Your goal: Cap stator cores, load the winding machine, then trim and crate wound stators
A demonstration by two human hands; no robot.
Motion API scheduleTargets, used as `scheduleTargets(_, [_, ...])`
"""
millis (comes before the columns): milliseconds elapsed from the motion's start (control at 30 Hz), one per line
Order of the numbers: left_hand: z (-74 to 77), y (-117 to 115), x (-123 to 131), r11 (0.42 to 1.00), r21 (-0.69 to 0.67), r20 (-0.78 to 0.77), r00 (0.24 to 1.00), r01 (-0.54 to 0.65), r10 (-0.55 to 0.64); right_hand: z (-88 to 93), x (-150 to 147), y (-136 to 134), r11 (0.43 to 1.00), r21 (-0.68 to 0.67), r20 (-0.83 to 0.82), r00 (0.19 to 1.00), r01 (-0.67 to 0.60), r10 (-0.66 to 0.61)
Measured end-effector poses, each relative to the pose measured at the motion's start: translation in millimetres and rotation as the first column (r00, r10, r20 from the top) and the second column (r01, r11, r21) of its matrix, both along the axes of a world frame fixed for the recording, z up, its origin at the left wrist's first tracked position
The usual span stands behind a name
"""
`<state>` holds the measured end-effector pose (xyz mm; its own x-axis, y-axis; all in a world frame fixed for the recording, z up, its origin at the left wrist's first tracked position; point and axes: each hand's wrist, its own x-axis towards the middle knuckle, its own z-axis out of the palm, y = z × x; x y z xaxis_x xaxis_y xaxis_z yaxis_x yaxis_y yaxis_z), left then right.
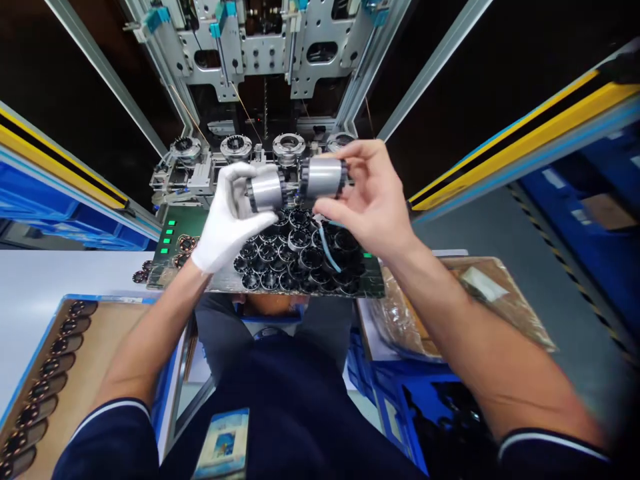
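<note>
My left hand [233,207], in a white glove, is closed around a silver motor stator core [266,191] with black toothed ends. My bare right hand [370,190] grips a second stator core [323,177], slightly larger in view, between thumb and fingers. Both cores are held up side by side, tilted nearly on their sides, with a small gap between them. Below them, rows of black-rimmed stator cores [270,252] crowd a green work surface [200,283]. A light blue strip or cord [327,247] lies over the rows beneath my right hand.
A winding machine [270,50] stands ahead, with several ring-shaped holders [290,145] along its front. Copper-wound stators [65,345] line a tray [113,327] at left. At right lies a plastic-wrapped cardboard piece [505,300]. Yellow guard posts [530,140] flank both sides.
</note>
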<state>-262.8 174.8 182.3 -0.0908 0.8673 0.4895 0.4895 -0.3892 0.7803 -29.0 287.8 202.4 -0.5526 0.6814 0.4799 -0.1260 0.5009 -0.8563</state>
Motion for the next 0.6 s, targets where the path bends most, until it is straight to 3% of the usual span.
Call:
scheduleTargets(100, [9.0,-42,26,0.997,0.028,0.113,0.991,0.065,-0.068,6.8,10,-47,0.995,-0.081,-0.056,0.997,-0.065,0.061])
scheduleTargets(200, [19.9,-65,34,0.995,0.062,0.144,0.986,0.080,-0.088,8.1,17,-66,0.992,-0.106,-0.038,0.997,-0.074,0.071])
scheduleTargets(400, [33.8,-85,33,0.989,0.098,0.110,0.986,0.114,-0.125,12.5,25,-79,0.972,-0.191,-0.072,0.990,-0.134,0.122])
scheduleTargets(600, [24.1,-84,33,0.944,0.288,0.189,0.957,0.162,-0.222,22.5,29,-93,0.958,-0.247,-0.132,0.985,-0.144,0.114])
